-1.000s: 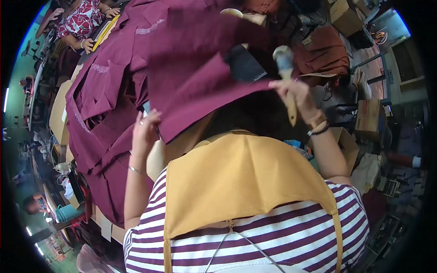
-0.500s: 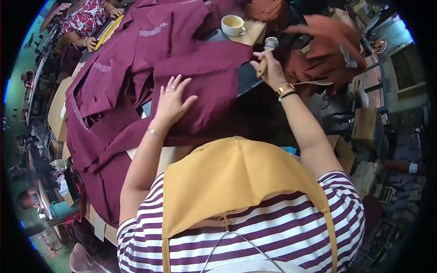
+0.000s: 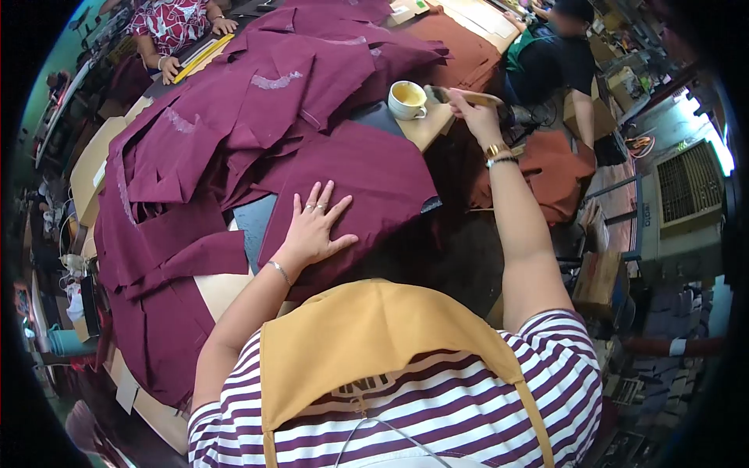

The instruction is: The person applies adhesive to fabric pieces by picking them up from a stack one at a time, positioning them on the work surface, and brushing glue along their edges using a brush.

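My left hand [image 3: 316,230] lies with fingers spread on a maroon fabric piece [image 3: 374,171], pressing it against the dark board [image 3: 253,222] under it. In my right hand [image 3: 477,118] is a brush [image 3: 485,98] with a wooden handle, held level beside a white cup [image 3: 408,101]. The cup has a yellowish inside and stands at the table's corner. The brush head points towards the cup; its bristles are hard to make out. Several more maroon pieces, some with whitish smears [image 3: 277,80], are heaped beyond my left hand.
Across the table, a person's hands [image 3: 169,69] are beside a yellow ruler [image 3: 204,58]. Another person in dark clothes [image 3: 550,70] is at the right, near rust-coloured cloth [image 3: 555,175]. More rust cloth [image 3: 452,51] lies behind the cup.
My right hand has moved away from the fabric towards the cup, and the brush has turned from upright to level. My left hand has shifted slightly. The person at the right has come into view.
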Motion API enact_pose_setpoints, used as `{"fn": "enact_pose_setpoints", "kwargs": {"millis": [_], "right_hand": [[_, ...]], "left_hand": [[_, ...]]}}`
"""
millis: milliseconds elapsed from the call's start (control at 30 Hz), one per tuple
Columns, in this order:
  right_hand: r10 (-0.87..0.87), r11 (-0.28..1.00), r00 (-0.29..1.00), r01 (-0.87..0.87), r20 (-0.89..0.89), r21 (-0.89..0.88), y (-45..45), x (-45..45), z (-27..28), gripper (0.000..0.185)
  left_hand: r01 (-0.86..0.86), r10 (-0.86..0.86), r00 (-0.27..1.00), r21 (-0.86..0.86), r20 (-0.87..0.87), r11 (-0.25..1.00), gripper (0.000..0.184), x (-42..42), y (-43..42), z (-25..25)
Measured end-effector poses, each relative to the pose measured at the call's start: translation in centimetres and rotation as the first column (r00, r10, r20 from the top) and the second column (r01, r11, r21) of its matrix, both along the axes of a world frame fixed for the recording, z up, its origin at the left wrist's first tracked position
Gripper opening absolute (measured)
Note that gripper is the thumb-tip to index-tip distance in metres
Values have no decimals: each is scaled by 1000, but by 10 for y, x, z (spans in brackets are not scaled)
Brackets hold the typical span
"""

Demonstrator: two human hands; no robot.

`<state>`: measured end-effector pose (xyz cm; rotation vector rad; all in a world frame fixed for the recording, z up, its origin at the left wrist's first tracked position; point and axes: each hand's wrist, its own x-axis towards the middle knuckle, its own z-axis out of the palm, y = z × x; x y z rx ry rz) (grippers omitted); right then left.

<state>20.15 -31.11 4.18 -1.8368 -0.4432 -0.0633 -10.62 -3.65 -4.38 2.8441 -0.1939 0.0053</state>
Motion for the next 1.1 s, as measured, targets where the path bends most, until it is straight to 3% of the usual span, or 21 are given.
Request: {"fn": "enact_pose_setpoints", "kwargs": {"millis": [133,233,333,367,467,500,600,633,733,767,867,900,1000,1067,1100], "right_hand": [[99,901,991,-53,87,-431,34,48,4,32],[165,793,980,-65,110,-606,51,74,1,39],[144,692,990,-105,-6,-715,63,83,2,46],[129,725,990,-128,-49,-677,63,104,-20,53],[175,843,960,-261,-218,-471,57,108,-22,50],[120,904,961,-210,-250,-372,56,109,-24,44],[32,980,981,-68,-190,-185,40,92,-6,35],[74,986,990,-91,-123,-139,38,68,13,30],[114,945,963,-28,245,-327,18,69,1,29],[165,946,969,-101,186,-309,13,66,-1,30],[296,825,906,-82,302,-560,-5,53,-2,30],[323,764,917,-105,236,-637,-6,42,3,29],[210,865,933,-38,293,-500,-8,-1,38,28],[-34,998,895,57,444,-39,-38,21,44,25],[-96,980,956,43,276,193,-34,-17,76,15]], "left_hand": [[-4,3,999,-24,-52,1000,91,-10,4,12],[13,-15,998,-31,-69,999,90,-16,8,19],[9,-11,997,-32,-71,999,91,-16,9,14],[-3,1,998,-22,-71,1000,87,-16,8,14],[-42,37,996,-66,-79,997,83,-15,9,9],[-56,52,995,-48,-84,997,82,-15,9,9],[-90,90,992,3,-87,996,80,-16,5,12],[-95,96,992,19,-81,995,80,-16,5,14],[-87,90,993,46,-71,995,80,-21,12,14],[-87,90,994,47,-65,995,80,-21,13,13],[-65,66,997,46,-33,997,81,-22,17,11],[-60,61,998,44,-22,997,81,-23,18,11],[-34,34,999,43,10,998,81,-17,21,7],[-12,12,1000,58,3,998,81,-10,24,4],[2,-3,1000,66,15,998,81,-9,26,2]]}}
